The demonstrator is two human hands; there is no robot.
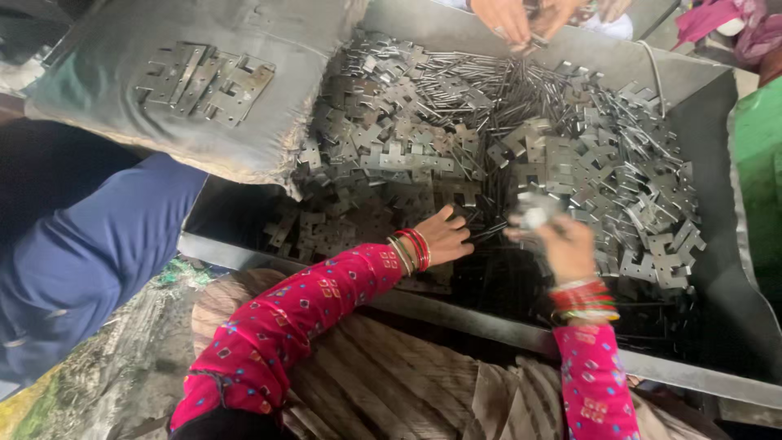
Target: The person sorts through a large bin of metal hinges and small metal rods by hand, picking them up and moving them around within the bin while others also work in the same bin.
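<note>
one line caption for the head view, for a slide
Left hand reaches for thin pins while right hand holds a metal piece over a tray of hinge plates.

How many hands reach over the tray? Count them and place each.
4: the wearer's left hand and right hand at the metal tray's near edge, two co-worker's hands at the far edge, partly cropped.

Single head view, steeply downward, close over metal tray [570,49].
</note>
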